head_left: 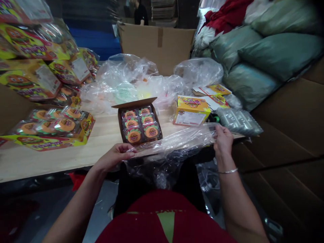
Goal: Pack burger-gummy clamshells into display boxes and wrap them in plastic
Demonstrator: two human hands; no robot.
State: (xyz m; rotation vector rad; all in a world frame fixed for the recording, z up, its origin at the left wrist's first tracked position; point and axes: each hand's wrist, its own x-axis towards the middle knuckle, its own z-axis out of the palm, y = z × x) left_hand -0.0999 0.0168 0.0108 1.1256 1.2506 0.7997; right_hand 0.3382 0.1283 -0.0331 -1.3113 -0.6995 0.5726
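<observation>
A clear plastic bag (174,143) is stretched between my hands at the table's front edge, its lower part hanging over my lap. My left hand (118,153) pinches one end, just in front of an open display box (160,131). Inside that box, burger-shaped packs (131,123) sit in two columns under clear covers. My right hand (223,140) is closed around the other end of the bag, near some silvery plastic packs (239,120). Behind the bag stands a closed yellow box (190,111) with a white label.
Wrapped display boxes (27,79) are stacked at the left, with another filled box (50,143) before them. Crumpled plastic bags (131,81) cover the table's back, before a large carton (157,44). Stuffed sacks (278,54) are piled at the right. A person (141,13) is in the background.
</observation>
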